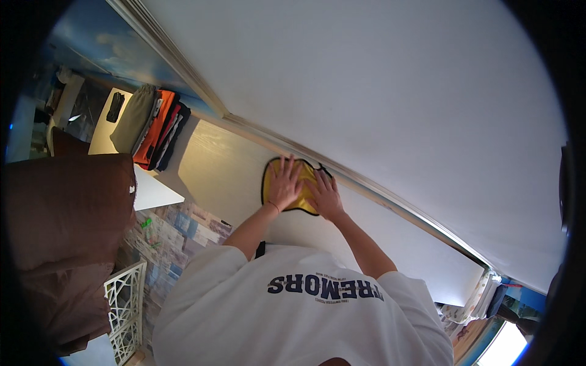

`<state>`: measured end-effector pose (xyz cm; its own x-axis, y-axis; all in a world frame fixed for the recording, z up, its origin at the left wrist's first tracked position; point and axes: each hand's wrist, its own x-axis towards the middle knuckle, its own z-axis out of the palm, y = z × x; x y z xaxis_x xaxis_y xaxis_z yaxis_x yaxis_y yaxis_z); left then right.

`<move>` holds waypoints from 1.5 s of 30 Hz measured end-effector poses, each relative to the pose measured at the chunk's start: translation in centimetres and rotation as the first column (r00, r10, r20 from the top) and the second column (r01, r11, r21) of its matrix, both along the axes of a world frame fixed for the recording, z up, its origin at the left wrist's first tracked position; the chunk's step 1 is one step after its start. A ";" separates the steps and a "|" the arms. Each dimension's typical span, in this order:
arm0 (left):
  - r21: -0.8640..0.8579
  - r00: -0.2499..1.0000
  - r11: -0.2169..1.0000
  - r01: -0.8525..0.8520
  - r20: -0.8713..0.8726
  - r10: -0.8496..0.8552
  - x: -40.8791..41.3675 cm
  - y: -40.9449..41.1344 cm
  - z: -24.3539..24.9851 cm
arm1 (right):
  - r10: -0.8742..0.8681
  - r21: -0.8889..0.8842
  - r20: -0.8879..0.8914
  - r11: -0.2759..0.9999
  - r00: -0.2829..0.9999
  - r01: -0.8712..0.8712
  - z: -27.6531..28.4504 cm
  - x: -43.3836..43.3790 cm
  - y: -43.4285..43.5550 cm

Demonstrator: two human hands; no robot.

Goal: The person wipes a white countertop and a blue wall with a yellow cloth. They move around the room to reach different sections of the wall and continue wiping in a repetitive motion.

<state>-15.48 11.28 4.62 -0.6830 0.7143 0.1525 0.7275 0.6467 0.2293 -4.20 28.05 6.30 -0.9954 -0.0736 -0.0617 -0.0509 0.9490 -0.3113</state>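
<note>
A yellow cloth with a black edge (306, 197) lies on a pale, smooth surface (219, 153), close to a long raised border. My left hand (284, 185) rests flat on the cloth's left part, palm down, with its fingers spread. Beside it, my right hand (326, 194) lies on the right part, its fingers pointing towards the border. Neither hand visibly grips the cloth. Both palms are hidden from view.
Folded clothes (153, 128) stand in a stack at the left, near a brown cover (68, 210). A white lattice panel (126, 313) is at the lower left. Beyond the border (274, 137) is a large white panel (366, 82). More fabric (480, 297) hangs at the lower right.
</note>
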 end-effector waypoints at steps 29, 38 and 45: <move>0.373 0.964 0.898 0.235 0.029 -0.264 3.9 8.7 3.4 | -0.340 -0.087 -0.440 0.937 0.831 0.337 3.4 4.0 3.6; 0.412 0.968 0.894 -0.179 0.237 0.085 6.8 8.1 5.7 | -0.476 -0.220 -0.415 0.879 0.775 0.423 4.5 6.2 4.1; 0.578 0.822 0.680 -0.452 0.566 0.065 7.9 9.7 4.0 | -0.460 -0.317 -0.389 0.880 0.798 0.353 5.8 3.6 2.3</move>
<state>-7.54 20.98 8.59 -0.9369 0.3298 0.1159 0.2265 0.3201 0.9199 -0.59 30.32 12.06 -0.8506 0.3858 0.3573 0.1423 0.8230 -0.5499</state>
